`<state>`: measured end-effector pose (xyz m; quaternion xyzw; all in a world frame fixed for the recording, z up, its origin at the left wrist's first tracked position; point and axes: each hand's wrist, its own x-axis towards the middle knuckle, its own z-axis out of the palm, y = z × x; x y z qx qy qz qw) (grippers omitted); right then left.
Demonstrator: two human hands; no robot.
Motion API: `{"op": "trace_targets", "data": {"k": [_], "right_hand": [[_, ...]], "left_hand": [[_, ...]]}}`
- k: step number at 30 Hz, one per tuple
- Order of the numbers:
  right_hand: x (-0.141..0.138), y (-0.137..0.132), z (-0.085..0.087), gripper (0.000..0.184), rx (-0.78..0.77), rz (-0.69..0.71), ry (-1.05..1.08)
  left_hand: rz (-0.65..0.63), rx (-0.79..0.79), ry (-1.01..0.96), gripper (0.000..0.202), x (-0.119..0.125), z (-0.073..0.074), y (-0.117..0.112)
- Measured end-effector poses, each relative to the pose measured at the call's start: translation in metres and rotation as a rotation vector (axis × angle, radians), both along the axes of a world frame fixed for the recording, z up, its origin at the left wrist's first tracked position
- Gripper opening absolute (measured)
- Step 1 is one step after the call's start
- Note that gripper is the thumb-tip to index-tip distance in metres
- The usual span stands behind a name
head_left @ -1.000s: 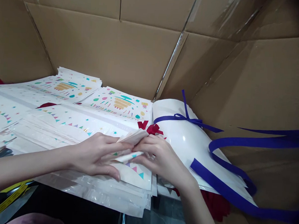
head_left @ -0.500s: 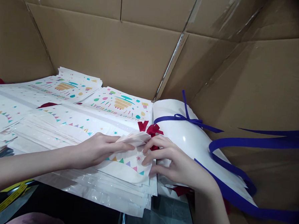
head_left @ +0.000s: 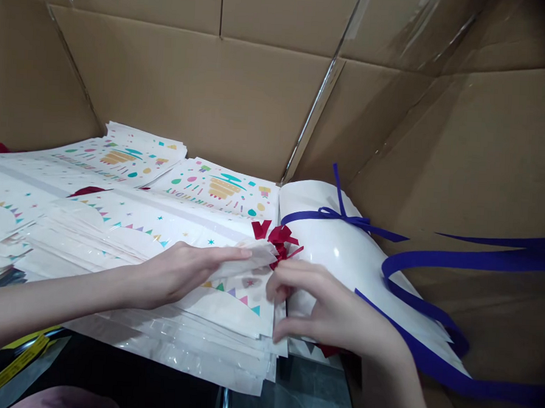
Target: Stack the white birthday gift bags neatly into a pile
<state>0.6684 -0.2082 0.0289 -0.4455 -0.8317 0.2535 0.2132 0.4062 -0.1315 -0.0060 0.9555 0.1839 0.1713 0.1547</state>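
Observation:
My left hand (head_left: 182,272) lies on a stack of white printed party bags (head_left: 166,320), its fingers pressing down the gathered, crumpled top of the uppermost bag (head_left: 256,255). A red ribbon bow (head_left: 280,236) sits at that gathered end. My right hand (head_left: 335,311) hovers just right of the bow, fingers curled in a loose pinch near the bag's edge; what they hold, if anything, I cannot make out.
Flat sheets printed with birthday cakes (head_left: 218,189) lie behind the stack. A glossy white bundle (head_left: 343,250) tied with blue ribbon (head_left: 421,333) lies to the right. Brown cardboard walls (head_left: 260,94) close in the back and right side.
My right hand has drawn back to the right and down from the bag's top. The folded flap now lies flatter, and the red bow is uncovered. My left hand has stayed put.

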Motion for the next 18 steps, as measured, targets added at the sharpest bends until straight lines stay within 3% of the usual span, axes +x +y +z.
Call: {"op": "trace_targets", "data": {"k": [2, 5, 8, 10, 14, 18], "right_hand": [[-0.002, -0.001, -0.001, 0.031, -0.095, 0.052, -0.063], [-0.004, 0.0, -0.003, 0.021, -0.095, 0.062, -0.057], [-0.003, 0.0, -0.005, 0.038, -0.104, 0.055, -0.079], [-0.002, 0.0, -0.004, 0.039, -0.091, 0.049, -0.089], [-0.003, 0.001, -0.003, 0.002, 0.027, 0.102, 0.012], [-0.007, 0.004, -0.005, 0.018, 0.209, -0.004, 0.134]], "left_hand": [[-0.021, 0.019, 0.017, 0.049, 0.0, 0.001, 0.0], [-0.053, 0.013, 0.027, 0.043, 0.001, 0.004, 0.0], [-0.044, -0.016, 0.025, 0.041, 0.002, 0.006, 0.0], [-0.043, -0.018, 0.024, 0.04, 0.002, 0.006, 0.0], [-0.054, -0.03, 0.027, 0.038, 0.002, 0.012, -0.003], [-0.1, -0.016, 0.054, 0.041, 0.003, 0.016, -0.006]]}}
